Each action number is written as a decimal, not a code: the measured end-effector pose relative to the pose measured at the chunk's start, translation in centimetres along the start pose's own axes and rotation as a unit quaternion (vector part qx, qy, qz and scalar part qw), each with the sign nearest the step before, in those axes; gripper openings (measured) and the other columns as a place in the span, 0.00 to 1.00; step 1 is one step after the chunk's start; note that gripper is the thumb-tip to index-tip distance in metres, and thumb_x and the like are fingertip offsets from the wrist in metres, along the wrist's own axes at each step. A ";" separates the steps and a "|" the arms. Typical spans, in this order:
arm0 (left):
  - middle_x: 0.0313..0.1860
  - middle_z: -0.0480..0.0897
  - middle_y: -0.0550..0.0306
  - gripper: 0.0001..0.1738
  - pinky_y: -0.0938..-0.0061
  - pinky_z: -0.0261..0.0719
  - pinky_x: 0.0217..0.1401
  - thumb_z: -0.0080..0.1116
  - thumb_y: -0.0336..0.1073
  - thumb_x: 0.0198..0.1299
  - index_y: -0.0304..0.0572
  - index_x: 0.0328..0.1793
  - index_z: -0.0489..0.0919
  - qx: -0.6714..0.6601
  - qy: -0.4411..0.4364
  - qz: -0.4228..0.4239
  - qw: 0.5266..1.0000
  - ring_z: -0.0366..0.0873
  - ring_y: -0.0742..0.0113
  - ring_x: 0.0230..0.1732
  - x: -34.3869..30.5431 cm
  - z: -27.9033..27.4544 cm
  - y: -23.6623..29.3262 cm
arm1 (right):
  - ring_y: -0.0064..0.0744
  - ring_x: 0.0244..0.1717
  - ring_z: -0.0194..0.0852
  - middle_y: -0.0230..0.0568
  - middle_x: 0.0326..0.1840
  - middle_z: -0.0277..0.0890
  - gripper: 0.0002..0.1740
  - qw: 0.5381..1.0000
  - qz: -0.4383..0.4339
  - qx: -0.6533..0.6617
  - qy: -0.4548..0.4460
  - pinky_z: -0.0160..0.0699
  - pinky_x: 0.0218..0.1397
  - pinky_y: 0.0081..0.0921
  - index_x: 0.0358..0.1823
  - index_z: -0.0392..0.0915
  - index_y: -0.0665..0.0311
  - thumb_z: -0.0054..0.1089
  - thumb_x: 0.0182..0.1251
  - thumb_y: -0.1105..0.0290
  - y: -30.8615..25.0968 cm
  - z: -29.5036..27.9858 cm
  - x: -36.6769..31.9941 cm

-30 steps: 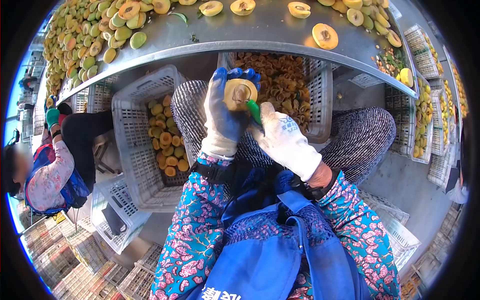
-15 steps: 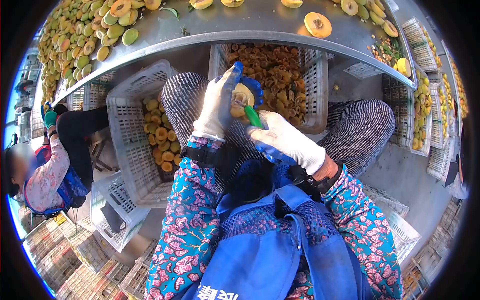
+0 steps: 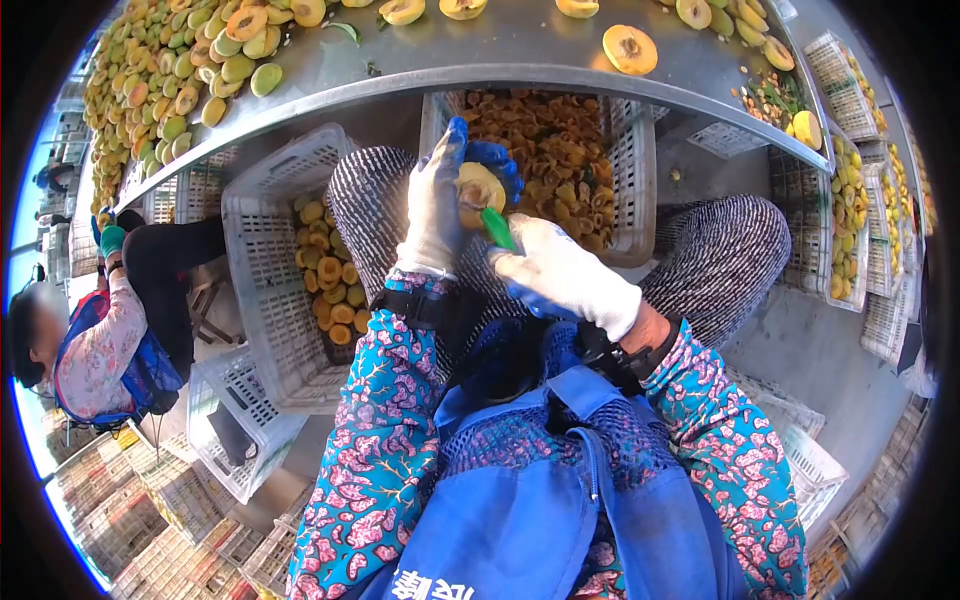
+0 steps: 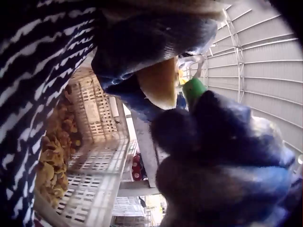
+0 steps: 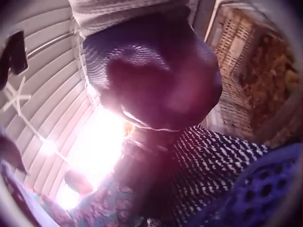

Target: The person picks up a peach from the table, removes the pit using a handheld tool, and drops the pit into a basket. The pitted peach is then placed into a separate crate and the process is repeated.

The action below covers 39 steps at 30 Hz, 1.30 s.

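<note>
My left hand [image 3: 437, 205], in a white glove with blue coating, holds a yellow peach half [image 3: 482, 190] with its cut face turned up and toward my right hand. In the left wrist view the peach half [image 4: 161, 85] sits between blue-coated fingers. My right hand [image 3: 560, 265], gloved the same way, grips a green-handled pitting tool [image 3: 497, 229]. The tool's working end meets the middle of the cut face, and its tip is hidden there. In the left wrist view the green handle [image 4: 193, 90] sticks out of the right hand's curled fingers.
Below the hands, a crate [image 3: 640, 180] holds many scooped fruit pieces. Another crate [image 3: 255, 250] at left contains peach halves. A metal table [image 3: 480, 50] crosses ahead, heaped with fruit at left. Another person [image 3: 100, 350] sits at far left; stacked crates [image 3: 845, 90] stand at right.
Both hands have shifted slightly left from a second ago. The peach half has tilted in the left hand, while the tool has stayed at its middle.
</note>
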<state>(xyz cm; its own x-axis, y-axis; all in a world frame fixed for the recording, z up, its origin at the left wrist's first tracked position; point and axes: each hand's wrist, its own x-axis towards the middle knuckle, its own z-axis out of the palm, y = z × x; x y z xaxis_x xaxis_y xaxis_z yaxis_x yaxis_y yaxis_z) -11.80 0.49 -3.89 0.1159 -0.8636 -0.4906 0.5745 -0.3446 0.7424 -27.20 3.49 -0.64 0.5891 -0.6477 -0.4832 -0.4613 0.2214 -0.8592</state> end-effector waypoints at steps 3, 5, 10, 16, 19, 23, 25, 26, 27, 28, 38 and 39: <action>0.30 0.83 0.47 0.24 0.66 0.85 0.30 0.56 0.52 0.66 0.31 0.42 0.79 -0.055 -0.042 -0.006 0.998 0.82 0.58 0.26 0.6 -0.6 -0.2 | 0.14 0.14 0.60 0.24 0.20 0.63 0.07 0.940 0.075 0.313 -0.114 0.60 0.15 0.18 0.40 0.70 0.60 0.52 0.69 0.65 0.1 -0.8 -0.2; 0.29 0.83 0.47 0.24 0.65 0.84 0.29 0.57 0.52 0.65 0.31 0.42 0.79 -0.021 -0.040 -0.039 0.998 0.82 0.58 0.25 0.8 -0.4 0.0 | 0.12 0.13 0.57 0.22 0.19 0.62 0.06 0.963 0.046 0.251 -0.089 0.58 0.14 0.16 0.40 0.70 0.59 0.53 0.69 0.66 0.7 -0.3 0.0; 0.27 0.82 0.46 0.26 0.65 0.84 0.28 0.59 0.54 0.63 0.32 0.41 0.79 0.038 -0.051 -0.088 0.994 0.82 0.58 0.25 1.1 -0.5 0.1 | 0.12 0.10 0.53 0.23 0.18 0.59 0.10 0.867 0.096 0.465 -0.154 0.53 0.11 0.15 0.43 0.72 0.68 0.52 0.68 0.69 1.3 -0.7 -0.6; 0.28 0.83 0.48 0.26 0.70 0.83 0.30 0.57 0.55 0.64 0.35 0.40 0.80 0.122 -0.049 -0.066 0.989 0.82 0.61 0.26 1.6 -1.2 -0.1 | 0.12 0.09 0.54 0.23 0.18 0.58 0.09 0.921 0.108 0.359 -0.105 0.56 0.11 0.16 0.43 0.72 0.67 0.52 0.68 0.69 0.1 -0.4 -1.0; 0.29 0.83 0.47 0.25 0.66 0.83 0.28 0.56 0.55 0.65 0.36 0.42 0.78 0.143 -0.088 -0.051 0.985 0.82 0.58 0.26 1.7 -1.4 -0.7 | 0.11 0.08 0.53 0.22 0.17 0.58 0.08 0.937 0.077 0.317 -0.127 0.56 0.10 0.17 0.43 0.72 0.67 0.49 0.69 0.69 1.5 -0.4 -0.6; 0.29 0.82 0.45 0.26 0.63 0.84 0.26 0.55 0.56 0.65 0.35 0.42 0.77 0.085 -0.105 -0.048 0.990 0.82 0.56 0.26 0.9 -0.6 0.2 | 0.11 0.07 0.52 0.20 0.17 0.60 0.11 0.732 0.090 0.628 -0.249 0.57 0.11 0.17 0.44 0.72 0.68 0.48 0.72 0.66 3.2 -0.2 -0.6; 0.29 0.82 0.46 0.27 0.63 0.84 0.27 0.53 0.56 0.66 0.34 0.41 0.77 0.066 -0.069 -0.037 0.995 0.82 0.56 0.24 0.3 0.0 0.3 | 0.11 0.07 0.52 0.21 0.18 0.61 0.12 0.698 0.077 0.664 -0.256 0.56 0.11 0.17 0.44 0.72 0.68 0.48 0.73 0.65 3.3 0.4 -0.3; 0.28 0.82 0.46 0.27 0.63 0.84 0.27 0.53 0.56 0.66 0.34 0.41 0.78 0.056 -0.063 -0.022 0.996 0.82 0.56 0.24 0.4 0.1 0.2 | 0.11 0.07 0.53 0.21 0.18 0.61 0.12 0.674 0.068 0.687 -0.263 0.56 0.11 0.18 0.44 0.72 0.68 0.47 0.73 0.65 3.4 0.6 -0.2; 0.28 0.82 0.47 0.27 0.63 0.84 0.27 0.53 0.56 0.66 0.34 0.41 0.78 0.046 -0.058 -0.007 0.997 0.82 0.56 0.24 0.5 0.2 0.0 | 0.11 0.07 0.53 0.21 0.18 0.61 0.12 0.649 0.059 0.710 -0.267 0.56 0.11 0.18 0.44 0.72 0.68 0.47 0.73 0.66 3.4 0.8 -0.1; 0.28 0.82 0.47 0.27 0.64 0.84 0.28 0.52 0.56 0.66 0.34 0.40 0.78 0.035 -0.053 0.008 0.998 0.81 0.56 0.23 0.6 0.3 -0.2 | 0.11 0.08 0.53 0.22 0.18 0.61 0.11 0.686 0.065 0.682 -0.246 0.57 0.12 0.18 0.44 0.72 0.68 0.48 0.72 0.66 3.2 0.8 -0.2; 0.28 0.81 0.51 0.25 0.62 0.82 0.27 0.54 0.57 0.65 0.37 0.38 0.78 0.010 -0.086 -0.042 0.995 0.80 0.55 0.25 0.4 0.3 -0.4 | 0.08 0.08 0.56 0.19 0.20 0.60 0.20 0.570 0.016 0.736 -0.365 0.62 0.13 0.17 0.55 0.70 0.74 0.41 0.76 0.63 5.0 1.1 0.5; 0.28 0.80 0.53 0.25 0.61 0.81 0.28 0.53 0.57 0.65 0.39 0.38 0.78 -0.017 -0.097 -0.036 0.994 0.79 0.55 0.25 0.3 0.5 -0.3 | 0.08 0.08 0.56 0.19 0.21 0.61 0.20 0.558 -0.002 0.747 -0.362 0.63 0.13 0.18 0.56 0.69 0.75 0.40 0.77 0.63 5.2 1.4 0.5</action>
<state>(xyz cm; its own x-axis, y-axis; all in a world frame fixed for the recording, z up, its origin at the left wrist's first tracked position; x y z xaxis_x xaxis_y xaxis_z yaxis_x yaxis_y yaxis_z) -12.38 0.13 -4.02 -0.0831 -0.8936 -0.4412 0.6031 -0.3975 0.6915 -28.37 5.39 -5.57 0.9513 -0.3052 0.0421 0.2894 0.9320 0.2184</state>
